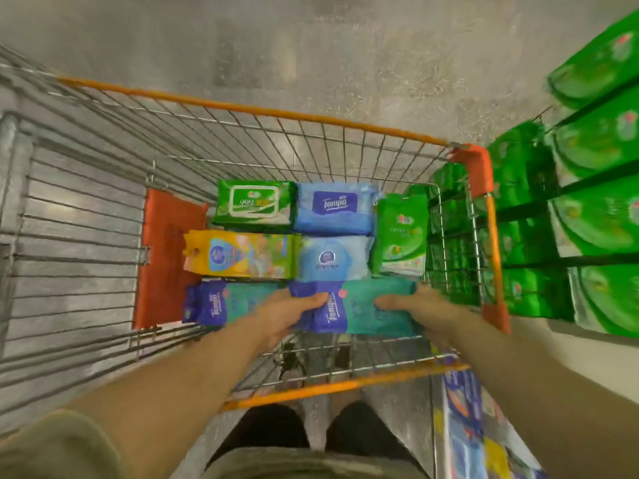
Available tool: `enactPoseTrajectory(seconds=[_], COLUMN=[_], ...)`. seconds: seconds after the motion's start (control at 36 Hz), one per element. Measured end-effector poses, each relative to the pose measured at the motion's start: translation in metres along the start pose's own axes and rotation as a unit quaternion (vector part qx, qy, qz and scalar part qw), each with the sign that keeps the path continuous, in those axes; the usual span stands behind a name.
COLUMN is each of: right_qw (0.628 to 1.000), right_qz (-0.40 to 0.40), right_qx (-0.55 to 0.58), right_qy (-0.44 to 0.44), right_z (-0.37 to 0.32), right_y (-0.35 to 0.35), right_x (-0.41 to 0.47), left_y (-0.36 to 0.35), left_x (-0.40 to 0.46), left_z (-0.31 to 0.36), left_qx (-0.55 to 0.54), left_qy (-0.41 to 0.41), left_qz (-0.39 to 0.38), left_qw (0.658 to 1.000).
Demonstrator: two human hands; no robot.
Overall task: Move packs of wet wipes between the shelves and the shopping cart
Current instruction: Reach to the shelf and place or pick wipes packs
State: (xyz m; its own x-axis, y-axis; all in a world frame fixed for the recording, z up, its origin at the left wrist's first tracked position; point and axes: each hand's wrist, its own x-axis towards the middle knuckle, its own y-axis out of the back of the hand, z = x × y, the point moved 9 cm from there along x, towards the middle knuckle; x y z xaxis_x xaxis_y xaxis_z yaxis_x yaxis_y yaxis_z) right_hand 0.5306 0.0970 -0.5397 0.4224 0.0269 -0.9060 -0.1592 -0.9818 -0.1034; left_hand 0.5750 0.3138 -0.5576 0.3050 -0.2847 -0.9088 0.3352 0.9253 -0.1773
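Two hands on one purple-and-teal Tempo pack (352, 311) at 6 o'clock in the shopping cart (276, 114), nearest row. Soft film pouch, looks light, squashy, likely slick; best taken by the short ends, not the flap. Left hand (287, 314) has its grip curled over the purple end, fingers on top. Right hand (420, 305) curls its grip round the teal end. Second Tempo pack (221, 304) lies at 9 o'clock of it. Green packs fill shelves (594, 209) at 3 o'clock.

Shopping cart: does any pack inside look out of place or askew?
Mostly tidy rows. Only the green pack at the cart's right side stands out: it lies lengthwise and tilts against the wire wall, while the others lie flat and crosswise.
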Motion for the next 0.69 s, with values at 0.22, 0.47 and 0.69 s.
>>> enactPoseTrajectory(seconds=[0.22, 0.47, 0.69], right_qw=[0.993, 0.943, 0.893], right_qz=[-0.004, 0.140, 0.134], right_qx=[-0.097, -0.298, -0.429], right_qy=[-0.067, -0.046, 0.007], right_z=[0.049, 0.022, -0.044], right_y=[0.007, 0.013, 0.003], right_x=[0.057, 0.052, -0.010], left_y=[0.003, 0.019, -0.003], left_x=[0.048, 0.041, -0.047], left_z=[-0.037, -0.028, 0.053], left_qx=[0.062, 0.189, 0.316], left_qy=[0.067, 0.066, -0.013], left_qz=[0.061, 0.129, 0.163], left_qw=[0.994, 0.971, 0.935])
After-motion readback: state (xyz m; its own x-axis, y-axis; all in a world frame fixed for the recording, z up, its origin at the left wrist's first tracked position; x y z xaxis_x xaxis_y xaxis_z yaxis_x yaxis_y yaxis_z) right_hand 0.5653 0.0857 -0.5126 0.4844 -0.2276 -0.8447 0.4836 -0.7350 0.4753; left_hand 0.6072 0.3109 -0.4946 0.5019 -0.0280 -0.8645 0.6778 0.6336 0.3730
